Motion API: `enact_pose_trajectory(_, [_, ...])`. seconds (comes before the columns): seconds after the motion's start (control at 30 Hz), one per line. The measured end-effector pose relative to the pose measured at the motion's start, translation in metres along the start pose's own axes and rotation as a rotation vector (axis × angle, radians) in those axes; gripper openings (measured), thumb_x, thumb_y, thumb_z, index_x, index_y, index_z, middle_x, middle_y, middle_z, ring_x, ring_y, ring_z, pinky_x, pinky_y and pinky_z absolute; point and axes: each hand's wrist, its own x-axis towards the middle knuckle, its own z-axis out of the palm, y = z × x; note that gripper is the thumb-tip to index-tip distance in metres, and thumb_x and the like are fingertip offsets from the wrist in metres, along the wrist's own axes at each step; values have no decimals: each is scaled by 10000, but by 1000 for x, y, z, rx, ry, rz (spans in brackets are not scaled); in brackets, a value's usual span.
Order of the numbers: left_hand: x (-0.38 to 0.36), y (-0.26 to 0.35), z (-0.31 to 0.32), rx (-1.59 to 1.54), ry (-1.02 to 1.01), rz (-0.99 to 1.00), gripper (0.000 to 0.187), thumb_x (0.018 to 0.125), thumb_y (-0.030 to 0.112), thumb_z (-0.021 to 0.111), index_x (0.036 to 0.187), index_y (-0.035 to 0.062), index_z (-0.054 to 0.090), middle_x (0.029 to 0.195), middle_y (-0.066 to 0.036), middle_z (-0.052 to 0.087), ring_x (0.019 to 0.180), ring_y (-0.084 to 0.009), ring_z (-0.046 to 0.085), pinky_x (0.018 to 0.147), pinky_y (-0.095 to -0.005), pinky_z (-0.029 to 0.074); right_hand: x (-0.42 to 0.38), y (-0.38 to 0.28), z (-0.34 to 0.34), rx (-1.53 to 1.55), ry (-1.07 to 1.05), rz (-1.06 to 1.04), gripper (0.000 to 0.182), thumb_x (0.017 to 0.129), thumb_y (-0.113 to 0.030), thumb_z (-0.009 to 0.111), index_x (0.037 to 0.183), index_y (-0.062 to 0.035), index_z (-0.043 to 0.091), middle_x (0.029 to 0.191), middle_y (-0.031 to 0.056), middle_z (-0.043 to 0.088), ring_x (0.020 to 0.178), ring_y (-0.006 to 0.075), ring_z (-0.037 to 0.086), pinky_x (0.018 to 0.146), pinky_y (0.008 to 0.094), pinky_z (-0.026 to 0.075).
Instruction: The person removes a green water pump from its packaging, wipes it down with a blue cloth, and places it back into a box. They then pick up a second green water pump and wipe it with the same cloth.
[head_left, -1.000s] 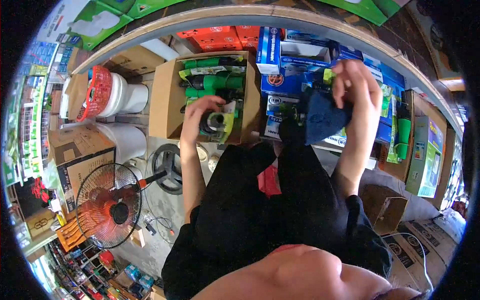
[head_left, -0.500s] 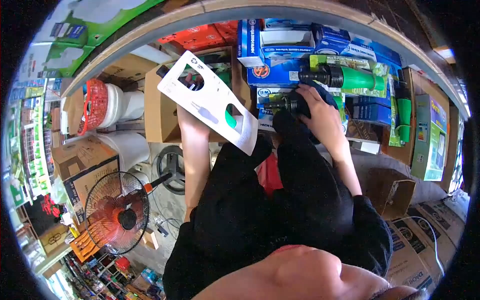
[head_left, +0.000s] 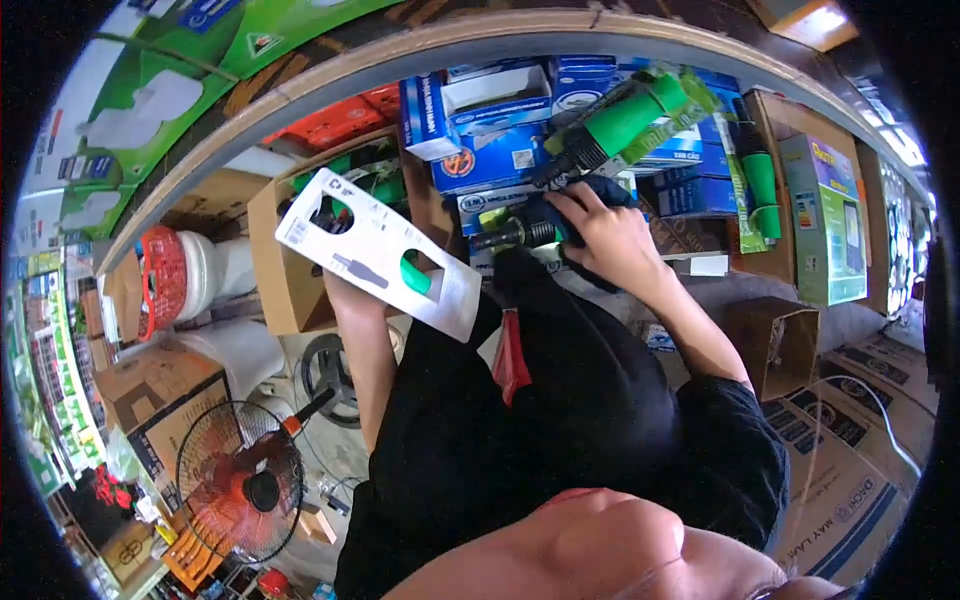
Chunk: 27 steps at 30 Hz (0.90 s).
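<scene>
My left hand [head_left: 333,217] is mostly hidden behind a white cardboard card [head_left: 385,250] with cut-outs; its fingers show through the upper hole. A green patch shows through the lower hole. My right hand [head_left: 615,240] has its fingers curled over a black hose nozzle [head_left: 540,224] above my dark-trousered leg. A yellow-green card edge shows beside that nozzle. Just beyond these fingers lies a larger green and black hose nozzle [head_left: 625,120] on its card, tilted up to the right. Dark material under my right hand cannot be clearly made out.
An open carton [head_left: 275,255] with green and black items stands at left. Blue boxes [head_left: 490,155] are stacked ahead beneath a shelf edge [head_left: 480,35]. Another green nozzle [head_left: 760,190] hangs at right. A fan [head_left: 240,480] stands lower left, and a brown box [head_left: 770,345] sits right.
The view has shifted, with most things now further left. The white card sits lower and flatter. The large green nozzle has swung from nearly level to tilted upward. Both hands keep their hold.
</scene>
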Motion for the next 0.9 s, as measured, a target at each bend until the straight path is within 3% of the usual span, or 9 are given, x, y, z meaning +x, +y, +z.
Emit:
enact_pose_trajectory(0.27, [0,-2,5,-18,34,-29,418,959,371,417,1233,66,500,1157,-94,601,1014,-270,594,878,-416,486,-18,1,-34,197,313,34,629,682,-229,730,1258,-120,502,1090,89,544,689,305,645,604,397,543])
enact_pose_trajectory(0.4, [-1,-2,1,3,1,-15,392,958,347,426,1221,67,506,1142,-95,602,1018,-272,584,879,-412,476,-25,23,-43,427,427,21,632,629,-154,762,1217,-75,544,1097,105,588,856,294,647,770,328,529])
enact_pose_trajectory(0.43, [0,-2,12,55,-10,-12,399,961,358,414,1223,71,506,1139,-92,607,1014,-274,585,886,-417,472,-28,25,-49,480,446,37,605,635,-132,789,1185,-26,560,1073,96,618,929,219,627,843,301,485])
enact_pose_trajectory(0.47, [-7,-9,24,79,196,88,405,967,358,395,1230,70,504,1147,-97,607,1024,-282,587,885,-427,476,-34,28,-52,470,447,39,605,635,-132,789,1185,-26,560,1073,96,618,929,219,627,843,301,485])
enact_pose_trajectory(0.53, [-7,-9,22,63,187,69,406,967,358,394,1230,70,504,1149,-97,607,1026,-282,587,885,-428,477,-49,34,-55,1043,403,377,577,678,-150,799,1175,15,555,1036,69,629,942,146,593,839,287,469])
enact_pose_trajectory(0.57, [-6,-9,20,56,178,57,406,967,358,393,1231,70,503,1150,-98,606,1027,-283,587,885,-428,478,-53,40,-58,1078,491,313,563,707,-163,798,1176,28,552,1015,40,632,912,103,574,825,260,462])
enact_pose_trajectory(0.73, [-5,-6,8,14,142,10,409,967,359,389,1233,69,501,1158,-101,603,1033,-286,587,883,-431,481,-83,63,-110,769,721,522,391,732,-191,761,1048,4,640,897,46,670,794,82,596,735,241,472])
enact_pose_trajectory(0.8, [-5,-5,1,-5,134,-14,410,967,359,388,1234,69,500,1162,-102,601,1035,-288,586,882,-432,482,-87,90,-126,598,688,668,375,730,-230,753,993,20,657,828,68,681,730,92,605,691,245,477])
enact_pose_trajectory(0.9, [-3,-4,-7,-23,100,-49,412,967,360,386,1236,69,499,1167,-104,599,1039,-290,586,881,-434,484,-68,120,-128,247,647,745,466,696,-361,763,941,23,664,798,142,684,704,217,654,687,328,501])
